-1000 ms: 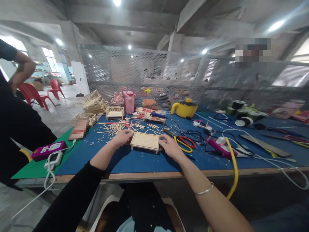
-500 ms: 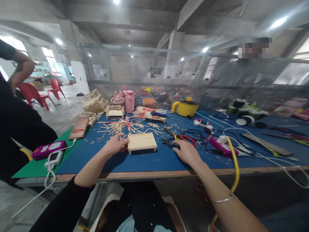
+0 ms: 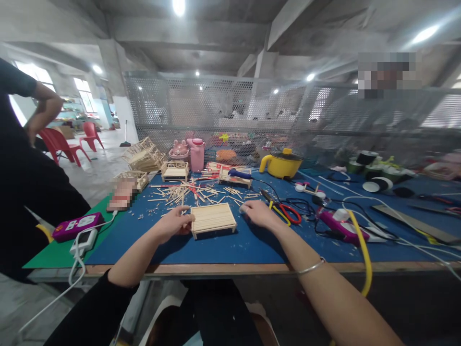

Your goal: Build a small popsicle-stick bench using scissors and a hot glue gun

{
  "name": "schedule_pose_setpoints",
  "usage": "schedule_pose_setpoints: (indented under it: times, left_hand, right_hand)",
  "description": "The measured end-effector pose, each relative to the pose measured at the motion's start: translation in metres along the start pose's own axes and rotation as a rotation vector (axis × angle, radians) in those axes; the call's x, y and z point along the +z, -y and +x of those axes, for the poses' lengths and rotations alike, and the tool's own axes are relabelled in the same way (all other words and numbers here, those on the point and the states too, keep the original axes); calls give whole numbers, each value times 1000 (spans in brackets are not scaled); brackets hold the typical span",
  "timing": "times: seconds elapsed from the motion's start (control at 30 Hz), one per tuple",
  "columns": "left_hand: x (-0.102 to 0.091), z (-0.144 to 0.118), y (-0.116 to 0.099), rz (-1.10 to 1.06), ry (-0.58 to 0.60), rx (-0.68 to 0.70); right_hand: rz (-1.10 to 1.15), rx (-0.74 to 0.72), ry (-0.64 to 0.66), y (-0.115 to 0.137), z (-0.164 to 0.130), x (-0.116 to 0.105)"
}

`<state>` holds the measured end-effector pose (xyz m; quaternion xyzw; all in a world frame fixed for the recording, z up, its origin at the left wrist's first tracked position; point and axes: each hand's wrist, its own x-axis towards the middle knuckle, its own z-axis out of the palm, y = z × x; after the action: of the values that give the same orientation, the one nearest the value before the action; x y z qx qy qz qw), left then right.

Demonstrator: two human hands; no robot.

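A small bed-shaped frame of pale wooden sticks (image 3: 213, 217) stands on the blue mat near the table's front edge. My left hand (image 3: 175, 225) grips its left end, thumb near the top edge and fingers at the side. Just right of the frame, my right hand (image 3: 260, 215) rests low over the mat, apart from the frame. Its fingers are curled together and point left; what lies under them is hidden. Beside this hand lie pliers with red and yellow handles (image 3: 288, 214).
Loose sticks (image 3: 190, 192) lie scattered behind the frame. A blue-handled tool (image 3: 239, 174) rests on another stick frame. Farther back are a yellow pot (image 3: 283, 164) and a pink thermos (image 3: 196, 154). Cables and a purple power strip (image 3: 338, 226) lie right; a person (image 3: 29, 158) stands left.
My right hand has moved left, closer to the wooden frame, and its fingers have drawn together. Dark pliers that showed beside it are now out of sight. My left hand stays at the frame.
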<state>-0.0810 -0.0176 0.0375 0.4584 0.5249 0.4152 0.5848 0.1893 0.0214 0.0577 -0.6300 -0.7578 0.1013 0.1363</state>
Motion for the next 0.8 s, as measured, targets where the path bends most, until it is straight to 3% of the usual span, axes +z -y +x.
schedule_pose_setpoints:
  times: [0.1, 0.2, 0.37, 0.5, 0.67, 0.8]
  left_hand:
    - [4, 4, 2, -57, 44, -37]
    - [8, 8, -1, -107, 71, -47]
    - [-5, -3, -14, -210, -8, 54]
    - [-24, -17, -20, -301, -122, 131]
    - [-32, -32, -12, -433, -234, 162]
    - [-26, -43, -3, -537, -246, 120]
  right_hand:
    - [101, -88, 182, 20, 1, 6]
    - [117, -107, 225, 19, 13, 2]
    - [-49, 5, 79, -7, 60, -9]
    - [-131, 40, 102, 1, 93, 12]
    - [-60, -102, 74, 15, 105, 27]
    - [28, -22, -135, -18, 106, 7]
